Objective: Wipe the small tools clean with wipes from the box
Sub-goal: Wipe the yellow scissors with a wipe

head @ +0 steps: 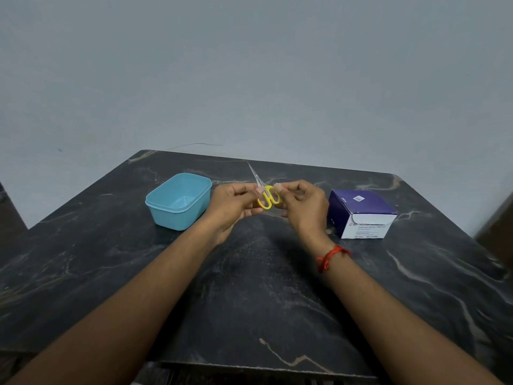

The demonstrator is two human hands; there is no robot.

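Note:
Small scissors (267, 198) with yellow handle loops and thin metal blades are held above the middle of the dark marble table (249, 287), blades pointing away and up. My left hand (236, 207) pinches the left side of the handles. My right hand (302, 207) pinches the right loop with thumb and fingers. The purple and white box of wipes (361, 213) stands on the table to the right of my right hand. No wipe shows in either hand.
A light blue plastic tub (177, 201), open and seemingly empty inside, sits left of my left hand. A grey wall rises behind the table's far edge. A red thread band (331, 257) circles my right wrist.

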